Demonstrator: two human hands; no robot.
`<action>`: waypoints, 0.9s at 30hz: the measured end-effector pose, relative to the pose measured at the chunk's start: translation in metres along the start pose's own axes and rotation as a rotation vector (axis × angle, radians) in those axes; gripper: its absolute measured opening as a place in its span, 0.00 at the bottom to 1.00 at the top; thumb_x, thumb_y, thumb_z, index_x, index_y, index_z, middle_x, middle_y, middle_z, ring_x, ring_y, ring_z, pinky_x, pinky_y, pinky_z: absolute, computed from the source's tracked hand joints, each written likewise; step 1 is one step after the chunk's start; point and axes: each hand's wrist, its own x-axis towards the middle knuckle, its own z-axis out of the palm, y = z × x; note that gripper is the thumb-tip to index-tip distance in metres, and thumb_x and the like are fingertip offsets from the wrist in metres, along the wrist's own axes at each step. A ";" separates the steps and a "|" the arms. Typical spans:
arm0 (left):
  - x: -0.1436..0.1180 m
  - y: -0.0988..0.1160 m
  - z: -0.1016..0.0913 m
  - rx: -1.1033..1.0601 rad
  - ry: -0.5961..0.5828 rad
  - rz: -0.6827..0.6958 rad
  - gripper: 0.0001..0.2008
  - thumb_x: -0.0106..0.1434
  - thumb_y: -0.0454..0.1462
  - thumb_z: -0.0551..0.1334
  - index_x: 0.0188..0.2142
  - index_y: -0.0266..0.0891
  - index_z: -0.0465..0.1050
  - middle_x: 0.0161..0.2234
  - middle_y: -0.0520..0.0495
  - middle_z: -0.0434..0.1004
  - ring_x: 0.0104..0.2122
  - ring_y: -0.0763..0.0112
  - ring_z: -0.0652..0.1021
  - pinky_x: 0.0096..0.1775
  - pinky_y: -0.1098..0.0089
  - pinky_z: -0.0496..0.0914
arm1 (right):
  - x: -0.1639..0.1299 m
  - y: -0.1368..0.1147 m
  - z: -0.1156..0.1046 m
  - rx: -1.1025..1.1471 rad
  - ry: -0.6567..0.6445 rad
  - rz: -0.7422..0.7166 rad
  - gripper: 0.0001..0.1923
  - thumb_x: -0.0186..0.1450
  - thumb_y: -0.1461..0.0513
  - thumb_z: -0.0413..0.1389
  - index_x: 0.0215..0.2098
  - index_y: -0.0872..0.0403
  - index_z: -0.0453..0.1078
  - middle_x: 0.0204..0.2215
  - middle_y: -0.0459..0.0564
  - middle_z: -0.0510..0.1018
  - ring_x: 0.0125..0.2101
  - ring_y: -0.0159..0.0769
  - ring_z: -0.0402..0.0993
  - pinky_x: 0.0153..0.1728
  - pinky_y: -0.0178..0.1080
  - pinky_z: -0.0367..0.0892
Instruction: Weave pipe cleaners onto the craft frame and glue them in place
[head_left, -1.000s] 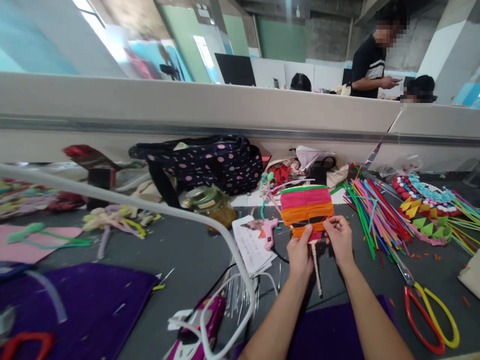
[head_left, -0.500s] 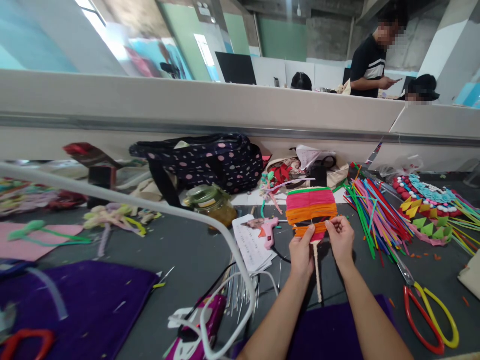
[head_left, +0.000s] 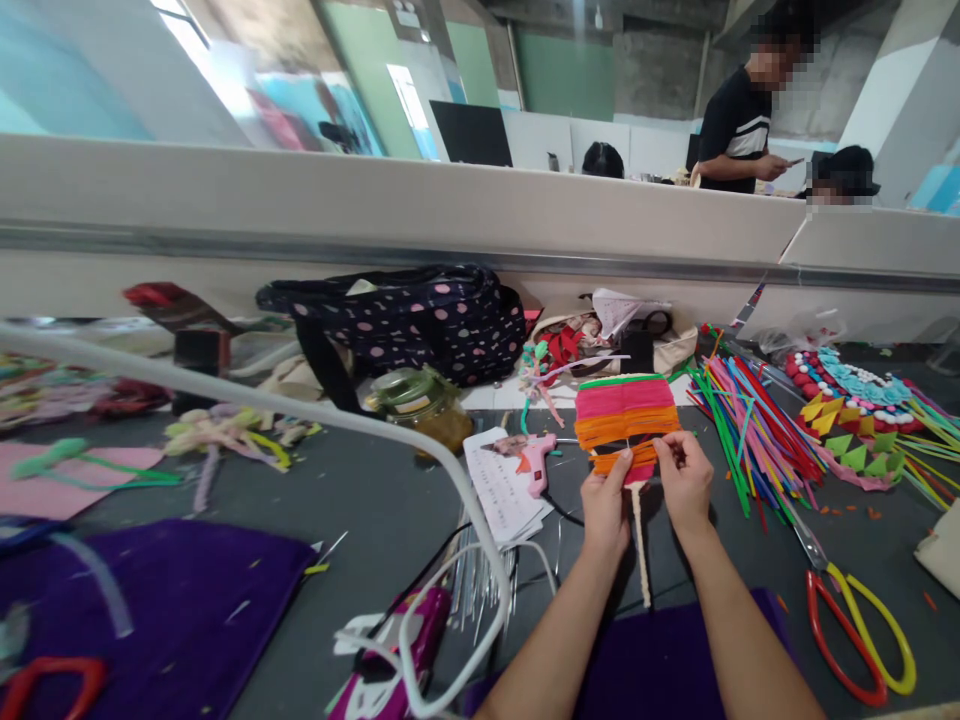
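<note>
Both hands are up over the grey table, holding a small woven panel of pink and orange strips with a green band at its top. The left hand is closed on the panel's lower left edge, fingers curled and thumb pressed to the orange strips. The right hand pinches the lower right edge between thumb and fingertips. A pale stick hangs straight down from the panel between the two wrists; whether it is glued or only threaded through I cannot tell. Just left of the panel lies a pink glue gun on white papers. To the right is a heap of coloured straws, and nearer, red-and-yellow scissors.
</note>
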 end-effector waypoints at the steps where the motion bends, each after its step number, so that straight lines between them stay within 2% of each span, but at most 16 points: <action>1: 0.000 0.000 0.000 -0.003 0.000 0.001 0.17 0.48 0.37 0.70 0.37 0.33 0.75 0.32 0.43 0.81 0.27 0.65 0.80 0.31 0.67 0.75 | 0.000 0.000 0.000 -0.006 -0.011 -0.002 0.11 0.63 0.54 0.53 0.28 0.53 0.67 0.22 0.43 0.70 0.22 0.29 0.64 0.26 0.32 0.61; 4: 0.000 0.000 0.000 -0.032 -0.007 0.007 0.17 0.48 0.37 0.70 0.38 0.32 0.75 0.34 0.42 0.81 0.31 0.63 0.81 0.35 0.66 0.74 | 0.002 0.003 0.000 0.020 -0.032 0.041 0.10 0.62 0.55 0.54 0.30 0.53 0.66 0.22 0.43 0.70 0.22 0.29 0.65 0.26 0.32 0.62; 7: 0.002 0.001 -0.001 -0.043 -0.006 0.016 0.18 0.47 0.37 0.71 0.38 0.32 0.75 0.35 0.42 0.81 0.32 0.64 0.81 0.37 0.66 0.74 | 0.004 0.007 0.003 0.157 -0.024 0.182 0.13 0.58 0.54 0.58 0.34 0.52 0.64 0.22 0.41 0.69 0.22 0.29 0.66 0.24 0.31 0.63; 9: 0.002 0.001 -0.002 -0.029 -0.005 0.006 0.18 0.47 0.37 0.71 0.38 0.33 0.76 0.35 0.42 0.81 0.31 0.65 0.81 0.36 0.67 0.74 | 0.005 0.010 0.004 0.309 -0.087 0.337 0.15 0.56 0.52 0.59 0.34 0.52 0.63 0.19 0.39 0.67 0.18 0.27 0.63 0.17 0.30 0.59; 12: 0.003 0.000 -0.003 0.019 -0.011 -0.059 0.17 0.46 0.37 0.71 0.36 0.32 0.76 0.32 0.42 0.82 0.28 0.66 0.80 0.33 0.68 0.73 | 0.007 0.014 0.004 0.511 -0.227 0.516 0.16 0.54 0.51 0.60 0.28 0.53 0.64 0.15 0.37 0.64 0.13 0.24 0.57 0.11 0.27 0.50; 15: 0.004 -0.001 -0.006 0.048 0.027 -0.113 0.16 0.45 0.36 0.71 0.35 0.33 0.77 0.30 0.44 0.81 0.26 0.69 0.79 0.29 0.71 0.72 | 0.009 0.020 0.002 0.565 -0.236 0.553 0.16 0.51 0.52 0.63 0.25 0.55 0.66 0.13 0.36 0.63 0.12 0.22 0.56 0.11 0.27 0.50; 20: 0.009 -0.001 -0.011 0.057 0.102 -0.102 0.14 0.46 0.37 0.69 0.33 0.33 0.77 0.29 0.45 0.80 0.23 0.71 0.78 0.23 0.74 0.69 | 0.015 0.033 -0.006 0.547 -0.245 0.586 0.16 0.51 0.53 0.63 0.23 0.56 0.66 0.11 0.37 0.64 0.11 0.21 0.57 0.11 0.26 0.53; 23: 0.012 -0.002 -0.014 0.107 0.092 -0.097 0.14 0.44 0.38 0.70 0.31 0.33 0.77 0.26 0.44 0.80 0.21 0.72 0.77 0.23 0.74 0.69 | 0.018 0.040 -0.012 0.539 -0.289 0.628 0.16 0.49 0.54 0.65 0.24 0.56 0.67 0.12 0.38 0.66 0.11 0.23 0.59 0.11 0.27 0.56; 27: 0.013 -0.003 -0.013 0.170 0.058 -0.074 0.15 0.44 0.39 0.71 0.31 0.32 0.77 0.22 0.45 0.78 0.18 0.74 0.74 0.21 0.75 0.68 | 0.023 0.043 -0.020 0.527 -0.298 0.661 0.18 0.49 0.53 0.65 0.29 0.56 0.68 0.18 0.42 0.71 0.13 0.24 0.64 0.10 0.26 0.58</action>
